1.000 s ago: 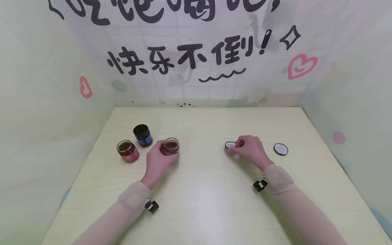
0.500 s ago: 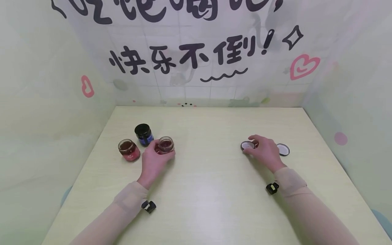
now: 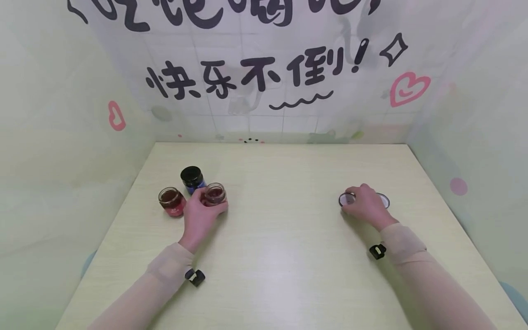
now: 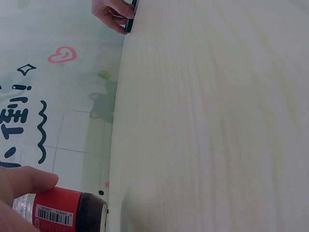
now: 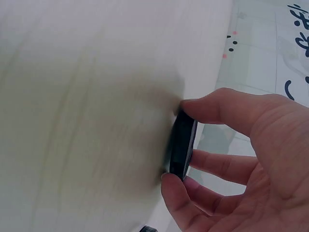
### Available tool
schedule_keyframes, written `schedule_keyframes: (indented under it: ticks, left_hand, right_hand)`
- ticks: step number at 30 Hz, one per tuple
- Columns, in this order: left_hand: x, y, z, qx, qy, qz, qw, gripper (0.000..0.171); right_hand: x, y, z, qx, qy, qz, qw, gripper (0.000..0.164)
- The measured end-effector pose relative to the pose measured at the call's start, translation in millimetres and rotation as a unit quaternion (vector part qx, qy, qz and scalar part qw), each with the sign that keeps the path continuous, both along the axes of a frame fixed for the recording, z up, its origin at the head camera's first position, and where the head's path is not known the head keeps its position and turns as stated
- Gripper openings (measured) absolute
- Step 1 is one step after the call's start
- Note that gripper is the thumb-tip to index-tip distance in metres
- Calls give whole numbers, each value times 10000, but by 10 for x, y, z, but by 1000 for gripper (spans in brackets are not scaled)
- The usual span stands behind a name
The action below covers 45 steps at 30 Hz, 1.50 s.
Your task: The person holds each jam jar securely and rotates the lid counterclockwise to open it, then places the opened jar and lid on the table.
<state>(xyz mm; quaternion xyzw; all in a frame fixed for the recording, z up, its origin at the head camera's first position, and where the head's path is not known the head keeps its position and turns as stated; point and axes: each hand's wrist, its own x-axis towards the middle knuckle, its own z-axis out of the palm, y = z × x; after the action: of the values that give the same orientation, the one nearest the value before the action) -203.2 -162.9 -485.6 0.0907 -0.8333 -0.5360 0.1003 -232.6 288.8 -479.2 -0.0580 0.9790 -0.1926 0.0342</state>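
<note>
My left hand grips an open glass jar with dark red contents, fingers and thumb around its sides. In the left wrist view the jar shows a red label with a barcode. It appears slightly above or at the table; I cannot tell which. At the right, my right hand pinches a round dark-rimmed jar lid, white inside facing up. The right wrist view shows this lid edge-on between thumb and fingers, low over the table. A second lid lies behind the right hand, partly hidden.
Left of the held jar stands an open jar with a red label. A dark jar with a blue label is close behind my left hand. The pale wooden table is bordered by printed walls at the back and sides.
My left hand has carried the open jar leftward, closer to the other jars. My right hand has moved the lid rightward, up to the second lid, which it now partly covers.
</note>
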Motion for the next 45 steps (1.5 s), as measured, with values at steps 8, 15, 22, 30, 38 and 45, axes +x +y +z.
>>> schedule_keyframes:
  ticks: [8, 15, 22, 30, 38, 45]
  left_hand:
    - [-30, -59, -8, 1, -108, 24, 9999, 65]
    - [-41, -82, -15, -40, -154, 62, 9999, 64]
    - [-48, -103, -43, -200, -175, 129, 9996, 65]
    - [-103, -113, -76, -111, -247, 157, 9995, 71]
    - [-196, -124, -108, -125, -319, -123, 9993, 75]
    - [-152, -187, -55, -142, -529, -368, 9978, 76]
  right_hand:
    - [-17, 56, 33, 108, -127, -5, 9999, 57]
    - [-32, 115, 64, 308, -223, 34, 9993, 55]
    - [-28, 148, 64, 192, -185, 146, 9995, 51]
    - [-21, 167, 61, 162, -199, 166, 9995, 50]
    - [-1, 167, 96, 185, -165, 217, 9995, 49]
    - [15, 160, 101, 69, -202, 248, 9995, 54]
